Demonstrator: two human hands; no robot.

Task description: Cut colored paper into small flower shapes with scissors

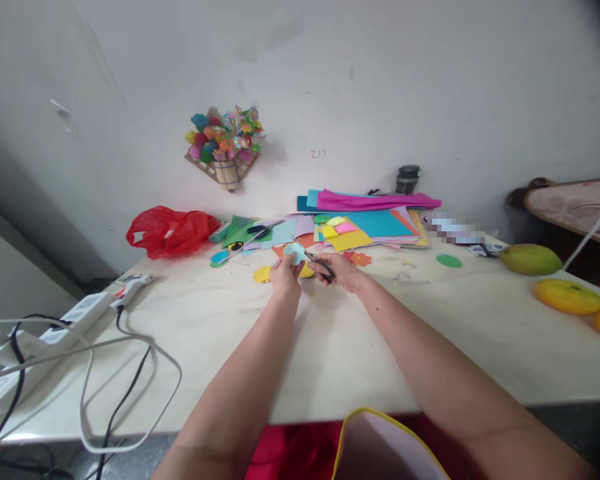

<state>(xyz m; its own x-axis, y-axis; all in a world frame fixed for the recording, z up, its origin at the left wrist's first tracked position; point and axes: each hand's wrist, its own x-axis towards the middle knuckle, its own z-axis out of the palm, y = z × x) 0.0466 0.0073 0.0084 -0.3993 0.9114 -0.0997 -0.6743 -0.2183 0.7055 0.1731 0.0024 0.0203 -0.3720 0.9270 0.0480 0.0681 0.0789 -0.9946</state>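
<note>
Over table point(220, 373), left hand point(285, 276) pinching one blue paper point(295, 251); right hand point(339, 268) curled round one scissors point(312, 256).

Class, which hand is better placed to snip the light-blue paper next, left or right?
Probably the right hand: it holds the scissors, their blades close to the light-blue paper. The left hand is occupied gripping that paper.

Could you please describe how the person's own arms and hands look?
Both the left hand and right hand are gloveless. No sleeve, watch or bracelet shows on either forearm. The right forearm bears a small dark spot.
</note>
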